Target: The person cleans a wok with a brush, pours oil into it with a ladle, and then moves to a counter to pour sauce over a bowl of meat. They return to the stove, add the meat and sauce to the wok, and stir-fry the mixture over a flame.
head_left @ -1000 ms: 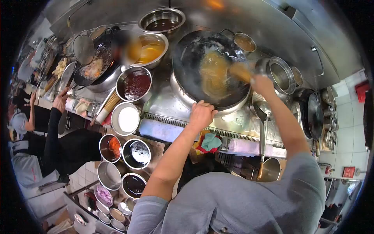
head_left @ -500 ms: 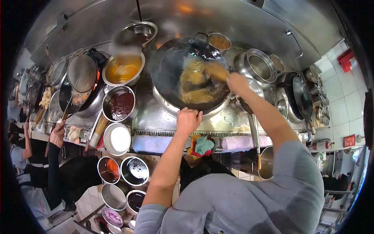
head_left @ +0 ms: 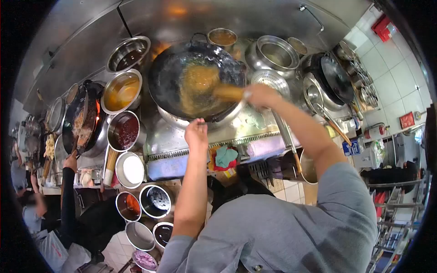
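Observation:
A large black wok point(head_left: 163, 75) sits on the stove in front of me, with brownish, foamy water point(head_left: 198, 79) moving in it. My right hand point(head_left: 264, 96) is closed round the end of a bamboo wok brush point(head_left: 229, 93), whose bristle end is blurred by motion over the water. At the wok's near rim, my left hand point(head_left: 196, 133) has its fingers closed on the edge; its grip is partly hidden. Just below the rim, folded coloured cloths point(head_left: 225, 157) lie on the stove's front ledge.
Steel pots with orange liquid point(head_left: 122, 92), dark red sauce point(head_left: 124, 131) and white powder point(head_left: 130, 169) stand at left. A perforated ladle point(head_left: 271, 84) and a steel pot point(head_left: 275, 54) are at right. A co-worker's hand point(head_left: 70, 161) holds a handle at another wok point(head_left: 73, 118).
The view has shifted, so the stove appears further left. The brush has moved in the wok, and the water has swirled. The co-worker's hand is now closer to the other wok.

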Tool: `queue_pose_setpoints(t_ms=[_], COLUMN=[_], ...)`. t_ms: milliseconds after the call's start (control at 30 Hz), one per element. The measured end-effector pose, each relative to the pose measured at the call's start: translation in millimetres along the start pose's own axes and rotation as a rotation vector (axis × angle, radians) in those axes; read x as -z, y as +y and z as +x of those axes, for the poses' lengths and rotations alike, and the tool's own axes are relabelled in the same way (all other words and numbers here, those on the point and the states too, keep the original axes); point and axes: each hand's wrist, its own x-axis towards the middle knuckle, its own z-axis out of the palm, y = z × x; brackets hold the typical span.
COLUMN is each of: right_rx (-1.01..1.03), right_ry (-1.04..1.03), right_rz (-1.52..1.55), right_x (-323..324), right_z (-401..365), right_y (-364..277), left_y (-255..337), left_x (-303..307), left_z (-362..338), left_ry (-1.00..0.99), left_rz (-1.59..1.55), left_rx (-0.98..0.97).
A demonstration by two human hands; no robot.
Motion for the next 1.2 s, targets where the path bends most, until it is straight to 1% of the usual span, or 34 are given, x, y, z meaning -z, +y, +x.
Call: queue_pose_setpoints(t_ms=[33,67,133,167,200,233,267,300,367,400,433,500,533,567,633,667,700,767,800,833,867,900,967,1000,1067,1100,1167,1200], right_rx=[-0.317,-0.31,-0.52,-0.518,-0.511,-0.503,-0.497,-0.505,-0.622,-0.618,-0.628,-0.646,-0.656,-0.66,-0.416,-0.341,-0.347,-0.239,-0.247,-0.197,-0.147,-0.156,0.009,0.005,-0.197,-0.201,-0.441,-0.5], right_ry=[-0.252,-0.02,0.147,0.143,0.303,0.464,0.487,0.481,0.469,0.512,0.511,0.365,0.294,0.293,0.386,0.387,0.386,0.34,0.342,0.268,0.194,0.196,0.135,0.138,-0.006,-0.012,0.151,0.045], right_rz=[-0.152,-0.229,-0.193,-0.185,-0.018,0.15,0.249,0.261,0.856,1.01,1.022,1.072,1.039,1.051,0.914,0.932,0.94,0.741,0.747,0.728,0.706,0.708,0.681,0.682,0.419,0.418,0.713,0.708], right_x=[31,32,44,44,42,40,35,29,22,18,19,30,31,22,5,0,3,12,8,5,3,-6,-40,-49,-60,-59,-50,-36], right_z=[13,19,38,34,26,16,5,-10,-40,-56,-73,-106,-118,-125,-138,-145,-152,-159,-161,-161,-159,-153,-132,-115,-76,-65,-48,-57], right_y=[8,33,59,67,76,88,99,106,111,109,104,87,83,83,73,63,47,13,-1,-14,-23,-26,-24,-17,1,3,0,-26], left_y=[2,7,11,11,10,14,24,32,45,49,51,57,59,61,66,66,65,62,57,51,45,38,24,16,4,-3,-15,-20], left_x=[-1,-8,-25,-31,-30,-24,-19,-11,-4,-4,-8,-24,-39,-51,-73,-83,-94,-112,-119,-125,-131,-134,-137,-136,-126,-119,-106,-100], left_z=[14,14,7,4,0,0,2,2,-7,-15,-22,-42,-53,-59,-68,-73,-79,-90,-97,-103,-108,-114,-125,-131,-139,-142,-146,-147], left_ry=[-0.076,-0.058,-0.037,0.001,0.042,0.047,-0.016,-0.076,-0.085,-0.097,-0.092,-0.134,-0.122,-0.119,-0.161,-0.158,-0.16,-0.166,-0.18,-0.197,-0.2,-0.211,-0.229,-0.265,-0.323,-0.321,-0.41,-0.429], left_rz=[-0.145,-0.11,-0.077,-0.019,0.043,0.055,0.065,0.076,0.135,0.189,0.203,0.297,0.343,0.354,0.417,0.424,0.441,0.466,0.48,0.493,0.5,0.532,0.567,0.612,0.685,0.683,0.767,0.755], left_rx=[0.043,0.048,0.046,-0.027,-0.098,-0.099,-0.094,-0.086,-0.076,-0.061,-0.06,-0.113,-0.143,-0.144,-0.181,-0.183,-0.218,-0.254,-0.308,-0.363,-0.357,-0.382,-0.406,-0.421,-0.428,-0.422,-0.473,-0.494])
